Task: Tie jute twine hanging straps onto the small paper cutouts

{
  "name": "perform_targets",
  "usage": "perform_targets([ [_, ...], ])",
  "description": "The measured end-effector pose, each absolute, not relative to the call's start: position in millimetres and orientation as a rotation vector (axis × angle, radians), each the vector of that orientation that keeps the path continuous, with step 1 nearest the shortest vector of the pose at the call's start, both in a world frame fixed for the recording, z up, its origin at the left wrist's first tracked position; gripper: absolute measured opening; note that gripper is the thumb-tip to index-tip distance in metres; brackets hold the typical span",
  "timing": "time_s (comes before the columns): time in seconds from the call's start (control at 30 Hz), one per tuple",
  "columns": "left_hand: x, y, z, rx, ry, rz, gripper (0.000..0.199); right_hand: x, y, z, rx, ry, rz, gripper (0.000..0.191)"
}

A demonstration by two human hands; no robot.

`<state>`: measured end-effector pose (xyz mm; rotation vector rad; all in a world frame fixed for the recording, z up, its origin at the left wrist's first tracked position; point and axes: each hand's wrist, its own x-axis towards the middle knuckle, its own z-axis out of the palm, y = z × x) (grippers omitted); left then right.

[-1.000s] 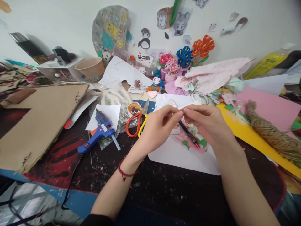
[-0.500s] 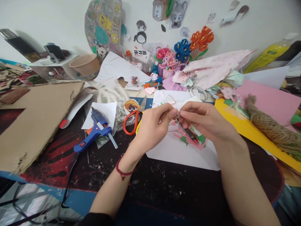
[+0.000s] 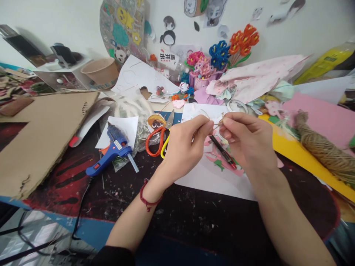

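Note:
My left hand [image 3: 188,142] and my right hand [image 3: 248,138] are raised close together over a white sheet [image 3: 216,184]. Both pinch a thin brown twine [image 3: 217,125], which spans the small gap between the fingertips. Beneath them on the sheet lie a black and red pen [image 3: 223,152] and pink and green paper scraps [image 3: 219,165]. Red-handled scissors [image 3: 155,142] rest to the left of my left hand, beside a round paper face with a yellow cap [image 3: 156,122].
A blue glue gun [image 3: 113,149] lies on white paper at the left, near cut cardboard [image 3: 52,129]. At the right are a twine bundle [image 3: 321,147] and yellow card [image 3: 288,149]. Craft flowers [image 3: 219,55] stand at the back.
My hands have drawn slightly apart, exposing the twine between them. My right hand has turned more upright, and more of the pen shows. The view has shifted a little.

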<state>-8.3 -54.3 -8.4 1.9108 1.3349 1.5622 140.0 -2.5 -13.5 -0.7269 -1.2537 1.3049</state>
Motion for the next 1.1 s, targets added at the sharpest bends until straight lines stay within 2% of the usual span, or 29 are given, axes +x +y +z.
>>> perform_targets([
  [0.1, -9, -52, -8, 1.871, 1.280, 1.562, 0.031, 140, -4, -13, -0.705, -1.238, 1.287, 0.012],
  [0.33, -18, -45, -6, 1.549, 1.016, 1.500, 0.032, 149, 0, -7, -0.669, -1.277, 1.370, 0.006],
  [0.83, -23, -39, -7, 1.285, 1.013, 1.849, 0.026, 151, -4, -7, -0.730, -1.424, 1.633, 0.007],
  [1.0, -24, -39, -8, 1.327, 1.011, 1.810, 0.031, 148, -3, -9, -0.772, -1.401, 1.532, 0.009],
  [1.1, -24, -39, -8, 1.352, 0.958, 1.782, 0.032, 147, -2, -11, -0.753, -1.396, 1.481, 0.018],
])
